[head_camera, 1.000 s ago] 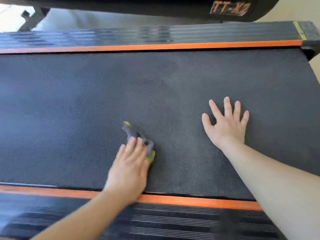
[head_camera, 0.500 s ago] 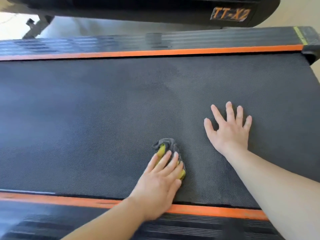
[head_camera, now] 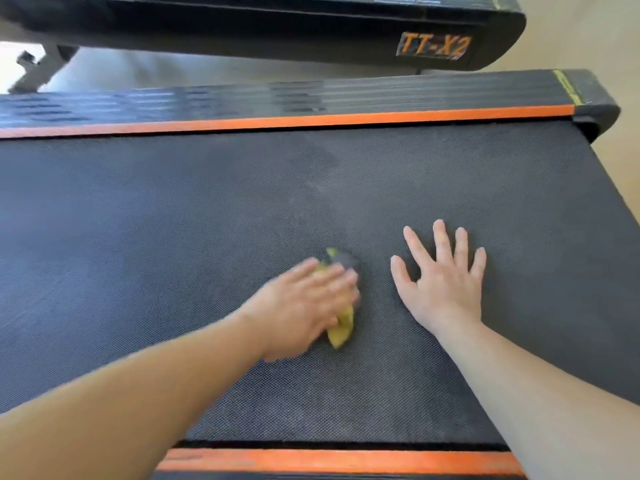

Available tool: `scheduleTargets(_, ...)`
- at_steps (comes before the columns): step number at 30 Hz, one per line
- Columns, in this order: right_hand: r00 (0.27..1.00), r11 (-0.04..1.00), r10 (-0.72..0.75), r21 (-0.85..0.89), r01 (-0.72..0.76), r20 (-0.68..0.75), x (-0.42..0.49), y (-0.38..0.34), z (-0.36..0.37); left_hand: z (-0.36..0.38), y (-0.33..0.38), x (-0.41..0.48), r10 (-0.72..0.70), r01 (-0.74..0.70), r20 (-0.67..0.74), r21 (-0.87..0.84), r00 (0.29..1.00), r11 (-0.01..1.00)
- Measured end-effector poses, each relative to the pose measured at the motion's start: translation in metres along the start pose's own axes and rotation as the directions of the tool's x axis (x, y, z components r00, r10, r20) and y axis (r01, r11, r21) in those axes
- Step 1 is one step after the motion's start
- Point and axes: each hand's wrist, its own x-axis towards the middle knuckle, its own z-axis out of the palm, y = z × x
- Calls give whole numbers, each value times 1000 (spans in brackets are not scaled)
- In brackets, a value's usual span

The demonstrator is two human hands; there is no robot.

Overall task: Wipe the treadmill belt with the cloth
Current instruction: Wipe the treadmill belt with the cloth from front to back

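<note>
The dark textured treadmill belt (head_camera: 173,220) fills most of the view. My left hand (head_camera: 308,303) presses a small grey and yellow cloth (head_camera: 341,329) flat against the belt near its middle, fingers straight over it; the hand is blurred. The cloth pokes out beyond the fingertips and under the palm's right side. Just right of it, my right hand (head_camera: 445,282) lies flat on the belt with fingers spread, holding nothing.
Orange stripes edge the belt on the far side rail (head_camera: 311,121) and the near side rail (head_camera: 339,460). A black end cap (head_camera: 595,109) closes the deck at the right. A second black machine part marked TT-X2 (head_camera: 434,45) stands behind. Beige floor lies at right.
My left hand has swept the cloth to the right and farther up the belt, close to my right hand. The right hand has stayed planted on the belt.
</note>
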Motion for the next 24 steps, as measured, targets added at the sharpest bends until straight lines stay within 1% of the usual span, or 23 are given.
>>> scheduleTargets(1,1000,1000,0,1,0,6,0,0,0,0,-20,8,-190,190,16,4,982,982)
scheduleTargets(2,1000,1000,0,3,0,12,0,0,0,-4,-33,16,-379,381,43,-39,924,924)
scheduleTargets(3,1000,1000,0,2,0,18,1,0,0,-7,-37,24,-515,520,70,-101,854,848)
scheduleTargets(4,1000,1000,-1,-2,1,21,1,0,0,-8,-31,32,-586,588,71,-172,807,790)
scheduleTargets(5,1000,1000,-1,-9,1,23,1,0,-1,-10,-16,39,-596,596,73,-218,800,773)
scheduleTargets(6,1000,1000,-3,-14,3,22,1,0,0,-10,4,42,-536,529,44,-248,843,812)
scheduleTargets(7,1000,1000,-1,-14,1,13,1,0,0,-7,24,40,-410,391,-27,-244,912,887)
scheduleTargets(8,1000,1000,4,-11,-4,-2,0,0,0,-5,43,33,-226,203,-91,-212,970,956)
scheduleTargets(9,1000,1000,5,-9,-5,-14,-1,0,0,-5,51,25,-56,38,-91,-188,994,982)
scheduleTargets(10,1000,1000,5,-7,-5,-18,-1,0,0,-3,42,19,75,-83,-51,-175,996,981)
scheduleTargets(11,1000,1000,6,-2,-6,-15,0,-1,-1,1,24,18,137,-143,-52,-149,989,978)
scheduleTargets(12,1000,1000,7,3,-7,-8,0,-1,-1,5,6,19,98,-108,-80,-125,992,986)
scheduleTargets(13,1000,1000,8,7,-8,-1,0,-1,-1,5,-10,19,-43,33,-83,-123,996,992)
scheduleTargets(14,1000,1000,7,8,-7,3,-1,-1,-2,4,-21,21,-249,238,-61,-154,967,959)
scheduleTargets(15,1000,1000,5,7,-5,5,-1,-1,-2,3,-20,27,-422,410,-24,-194,906,891)
scheduleTargets(16,1000,1000,4,8,-4,6,-1,-1,-2,0,-9,35,-531,513,-7,-244,848,823)
scheduleTargets(17,1000,1000,3,10,-3,3,0,-1,-1,-1,8,43,-556,534,-11,-269,831,802)
scheduleTargets(18,1000,1000,3,10,-3,-3,0,-1,0,-1,25,47,-505,474,-51,-277,861,836)
scheduleTargets(20,1000,1000,3,12,-2,-22,0,1,1,7,38,46,-273,237,-106,-268,956,934)
scheduleTargets(21,1000,1000,-2,11,3,-25,0,1,1,12,26,44,-149,118,-113,-242,982,963)
scheduleTargets(22,1000,1000,-9,7,9,-21,1,1,2,17,8,44,-48,25,-111,-200,993,979)
scheduleTargets(23,1000,1000,-10,3,10,-15,1,2,2,18,-8,44,9,-25,-95,-171,995,985)
scheduleTargets(24,1000,1000,-5,10,6,-13,1,3,1,18,-17,45,-5,-7,-83,-154,997,988)
